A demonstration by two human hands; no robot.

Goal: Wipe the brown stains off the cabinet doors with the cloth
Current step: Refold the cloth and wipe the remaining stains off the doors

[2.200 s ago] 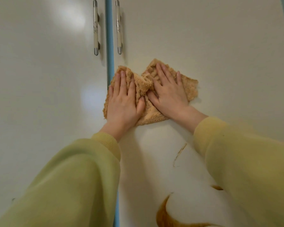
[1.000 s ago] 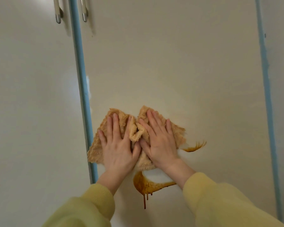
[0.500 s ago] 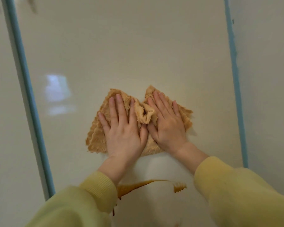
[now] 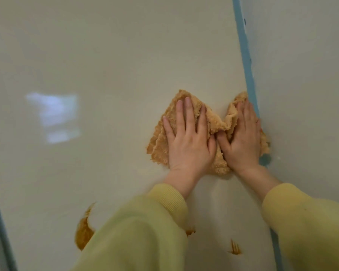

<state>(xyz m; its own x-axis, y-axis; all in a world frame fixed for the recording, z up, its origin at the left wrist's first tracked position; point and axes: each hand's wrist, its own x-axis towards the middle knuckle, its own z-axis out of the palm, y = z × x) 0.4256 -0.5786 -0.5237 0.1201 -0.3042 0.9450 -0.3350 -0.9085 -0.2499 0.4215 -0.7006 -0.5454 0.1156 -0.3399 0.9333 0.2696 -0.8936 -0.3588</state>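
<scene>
This looks like a home, most likely a kitchen or a storage wall, though the close view leaves the exact room unclear. The evidence is a run of glossy cream cabinet doors (image 4: 115, 65) set side by side, parted by narrow blue strips (image 4: 247, 61). A bright window reflection (image 4: 53, 116) shines on the smooth door face, which suggests daylight in a lived-in room. Brown stains (image 4: 83, 231) smeared low on the door and a tan fluffy cloth (image 4: 217, 122) pressed against it point to ordinary household cleaning.
</scene>
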